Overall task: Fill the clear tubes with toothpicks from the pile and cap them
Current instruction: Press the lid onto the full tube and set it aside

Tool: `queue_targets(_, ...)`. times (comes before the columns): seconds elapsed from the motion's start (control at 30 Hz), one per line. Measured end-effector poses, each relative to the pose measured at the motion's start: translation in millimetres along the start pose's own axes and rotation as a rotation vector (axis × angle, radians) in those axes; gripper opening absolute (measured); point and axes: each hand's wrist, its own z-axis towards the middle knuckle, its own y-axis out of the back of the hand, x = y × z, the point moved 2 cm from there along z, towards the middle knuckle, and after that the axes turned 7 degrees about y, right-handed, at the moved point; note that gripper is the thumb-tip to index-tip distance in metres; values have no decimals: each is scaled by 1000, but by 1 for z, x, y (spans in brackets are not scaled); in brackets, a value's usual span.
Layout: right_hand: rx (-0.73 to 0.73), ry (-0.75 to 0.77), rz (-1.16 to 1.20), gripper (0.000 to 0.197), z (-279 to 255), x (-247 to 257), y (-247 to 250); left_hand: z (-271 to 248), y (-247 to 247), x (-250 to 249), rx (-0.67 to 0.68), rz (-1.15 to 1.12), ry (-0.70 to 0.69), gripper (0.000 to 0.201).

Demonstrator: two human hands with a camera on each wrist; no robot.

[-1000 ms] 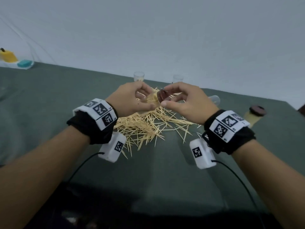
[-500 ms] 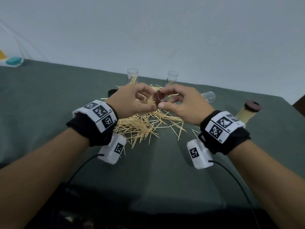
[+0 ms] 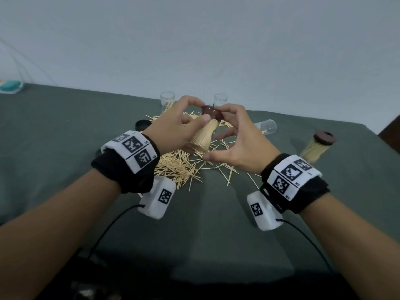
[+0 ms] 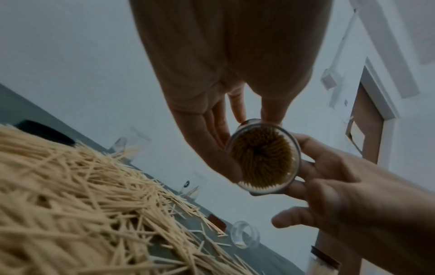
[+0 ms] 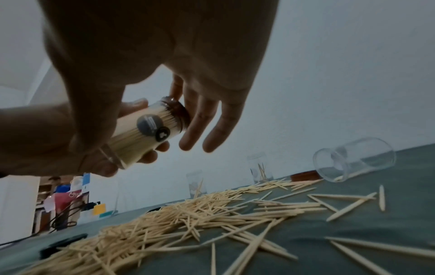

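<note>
Clear tubes (image 3: 201, 136): 5 visible, 2 capped.

Dim, flat light washes my view; both wrist views show my hands (image 4: 226, 74) backlit and dark against the pale wall, edges bent, near toothpicks (image 5: 164, 232) blurred.
</note>
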Motion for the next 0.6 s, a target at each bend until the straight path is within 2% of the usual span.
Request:
queue_targets(0.07, -22, -7, -5, 92, -1, 0, 6, 2, -7, -4, 39, -38, 19, 33)
queue_targets(0.13, -10, -13, -28, 89, -3, 0, 15, 6, -9, -6, 91, -54, 35, 40)
queue_targets(0.27, 85, -96, -43, 84, -7, 0, 39, 16, -6, -5, 228, 189, -45, 88)
queue_targets(0.33, 139, -144, -16, 83, -7, -2, 49, 18, -12, -6, 274, 271, -79, 101)
queue_targets(0.5, 162, -196, -58, 81, -9, 1, 73, 29, -35, -16, 172, 377, -206, 94)
queue_targets(0.6, 175, -231, -114, 83, -11, 2, 92, 40, -51, -26, 154, 366, -225, 87)
